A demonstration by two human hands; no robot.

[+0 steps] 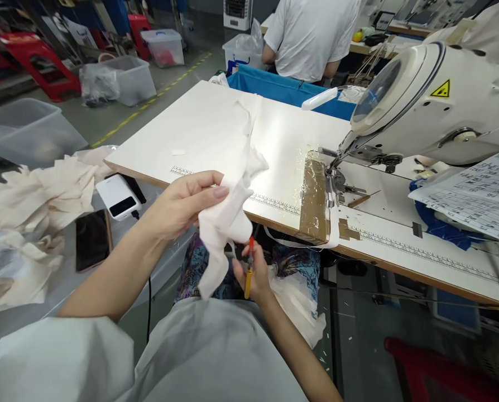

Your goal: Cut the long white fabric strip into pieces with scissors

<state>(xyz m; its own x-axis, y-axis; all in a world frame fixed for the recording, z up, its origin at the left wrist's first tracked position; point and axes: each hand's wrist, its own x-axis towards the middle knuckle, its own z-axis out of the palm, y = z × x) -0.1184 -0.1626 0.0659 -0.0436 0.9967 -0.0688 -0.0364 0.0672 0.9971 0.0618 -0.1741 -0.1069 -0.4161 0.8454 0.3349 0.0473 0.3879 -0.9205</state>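
My left hand [191, 204] is closed, pinching a crumpled strip of pale cream fabric [228, 215] between thumb and fingers. The cloth hangs down over my lap, and its far end trails up across the white table. Below the table's front edge, my right hand [255, 273] is closed around small thread snips [248, 282] with a yellow handle and a red part at the top. The snips are close beneath the hanging cloth; whether they touch it I cannot tell. Another pale fabric piece [295, 304] lies on my lap beside my right wrist.
To the right stands a white sewing machine [433, 106] on the table [182, 123]. At left are piled fabric pieces [32, 206], a white power bank [118, 196] and a phone [91, 240]. A blue cloth bin [266, 84] borders the far edge, with a seated person [312, 39] beyond.
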